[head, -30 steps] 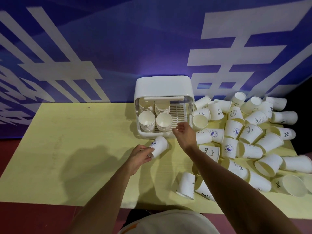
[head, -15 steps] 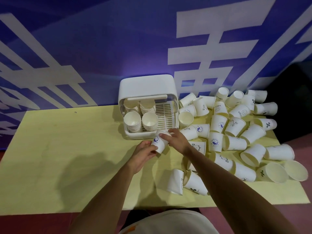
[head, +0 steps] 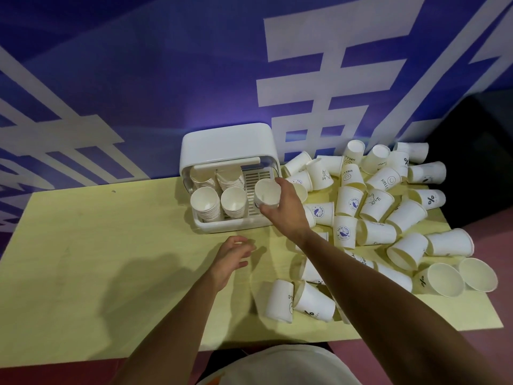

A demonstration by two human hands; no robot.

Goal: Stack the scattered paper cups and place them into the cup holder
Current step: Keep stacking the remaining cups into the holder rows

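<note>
A white cup holder [head: 227, 143] with its lid raised stands at the back of the yellow table [head: 97, 259]. Inside are several stacks of paper cups [head: 205, 202]. My right hand [head: 286, 204] grips one white paper cup [head: 267, 193] upright over the holder's right side, above its slotted tray. My left hand [head: 231, 255] hovers over the table in front of the holder, fingers relaxed, holding nothing. A heap of scattered paper cups [head: 383, 207] lies to the right of the holder.
More loose cups [head: 302, 300] lie near the table's front edge under my right forearm. A blue wall with white characters [head: 319, 87] rises right behind the holder. The table's right edge [head: 491, 301] runs next to the cup heap.
My right hand took the cup from my left hand and carried it up over the holder's right side. The left hand let go and drew back toward me.
</note>
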